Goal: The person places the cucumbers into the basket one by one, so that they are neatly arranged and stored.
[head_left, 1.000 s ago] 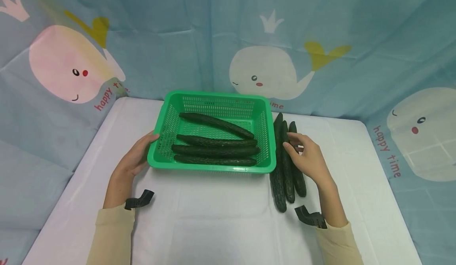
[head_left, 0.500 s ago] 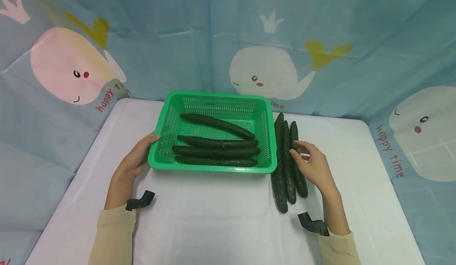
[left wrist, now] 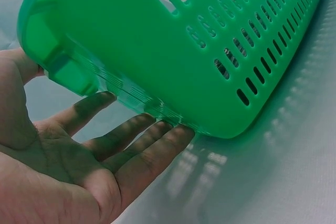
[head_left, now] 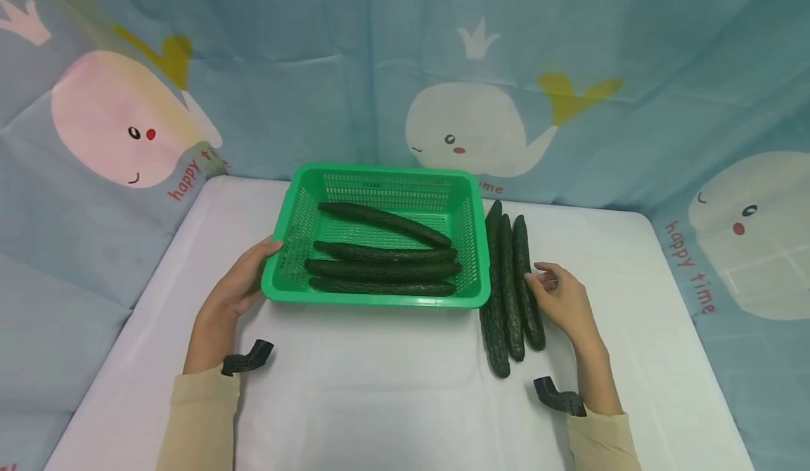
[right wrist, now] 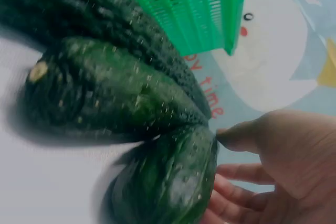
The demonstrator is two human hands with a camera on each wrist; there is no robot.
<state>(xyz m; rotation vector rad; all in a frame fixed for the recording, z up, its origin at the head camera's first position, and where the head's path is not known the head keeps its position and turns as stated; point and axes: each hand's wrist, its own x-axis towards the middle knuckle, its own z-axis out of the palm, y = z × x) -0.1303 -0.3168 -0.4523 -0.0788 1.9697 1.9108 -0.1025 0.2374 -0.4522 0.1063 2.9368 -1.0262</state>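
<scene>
A green plastic basket with slotted walls stands on the table, several dark green cucumbers lying inside it. My left hand is at its left end, the thumb at the rim. In the left wrist view the nearly straight fingers touch the basket's end wall from outside. Right of the basket, three cucumbers lie side by side, lengthwise. Beside the rightmost cucumber is my right hand, its thumb tip right at the cucumber's side and its other fingers loosely bent, gripping nothing.
A white cloth covers the table. Behind and at both sides hangs a blue curtain printed with whales. The basket's right wall is close against the leftmost loose cucumber. A black wrist mount sits on each wrist.
My right hand has moved right and slightly toward me, from over the loose cucumbers to beside the rightmost one. The left hand, basket and cucumbers stay in place.
</scene>
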